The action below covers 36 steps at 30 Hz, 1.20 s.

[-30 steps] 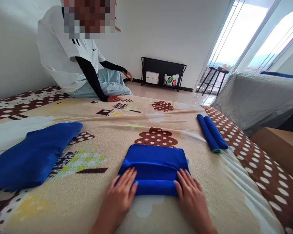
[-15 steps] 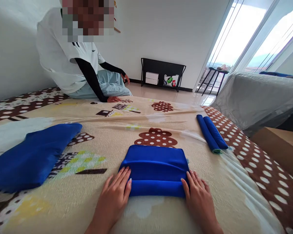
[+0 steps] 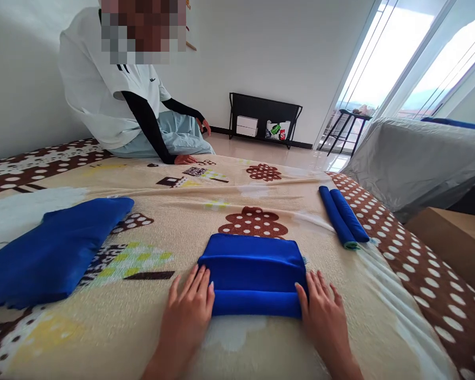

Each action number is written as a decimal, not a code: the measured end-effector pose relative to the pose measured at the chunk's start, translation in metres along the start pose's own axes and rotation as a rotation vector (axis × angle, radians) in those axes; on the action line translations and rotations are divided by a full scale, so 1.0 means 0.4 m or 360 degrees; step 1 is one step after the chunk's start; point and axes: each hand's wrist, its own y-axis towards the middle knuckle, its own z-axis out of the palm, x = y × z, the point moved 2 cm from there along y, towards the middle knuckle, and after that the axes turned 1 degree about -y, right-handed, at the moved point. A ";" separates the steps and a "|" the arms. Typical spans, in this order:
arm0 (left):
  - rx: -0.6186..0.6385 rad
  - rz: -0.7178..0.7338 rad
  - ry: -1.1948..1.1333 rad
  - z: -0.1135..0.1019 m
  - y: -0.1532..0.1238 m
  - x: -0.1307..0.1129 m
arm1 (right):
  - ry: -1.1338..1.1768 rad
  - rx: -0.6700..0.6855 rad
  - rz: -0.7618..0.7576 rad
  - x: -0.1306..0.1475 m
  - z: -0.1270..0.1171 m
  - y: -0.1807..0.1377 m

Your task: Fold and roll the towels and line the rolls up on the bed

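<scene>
A folded blue cloth (image 3: 253, 270) lies on the patterned blanket (image 3: 237, 206) right in front of me, its near edge rolled up. My left hand (image 3: 190, 309) lies flat against the cloth's left end, fingers stretched out. My right hand (image 3: 323, 312) lies flat against its right end, fingers spread. Neither hand grips anything.
A stack of blue cloth (image 3: 51, 250) lies at the left. A rolled blue cloth (image 3: 343, 216) rests at the right near the blanket's dotted border. Another person in a white top (image 3: 111, 89) sits at the far left corner, one hand on the blanket. A grey-covered sofa (image 3: 419, 158) stands right.
Both my hands have slid outward off the top of the cloth to its two ends, and the rolled near edge has moved slightly forward.
</scene>
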 end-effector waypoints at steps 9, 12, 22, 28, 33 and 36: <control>0.0212 0.0144 -0.0124 0.000 0.071 -0.068 | 0.0270 0.0320 -0.0133 0.076 0.037 0.076; 0.0138 -0.0091 -0.0030 -0.006 0.058 -0.055 | 0.0108 0.0201 0.0056 0.032 0.031 0.073; 0.0241 0.0024 -0.0114 0.029 0.114 -0.028 | 0.0260 0.0377 -0.0103 0.027 0.058 0.136; -0.0111 0.0372 -0.0173 -0.050 0.020 0.057 | 0.0195 -0.0048 -0.0241 -0.088 0.015 0.032; -0.0096 0.0642 -0.0134 -0.096 -0.094 0.052 | 0.0206 -0.0143 -0.0764 -0.099 -0.016 -0.103; -0.0102 0.0578 -0.0137 -0.075 -0.102 0.056 | 0.0167 -0.0155 -0.0675 -0.087 -0.002 -0.097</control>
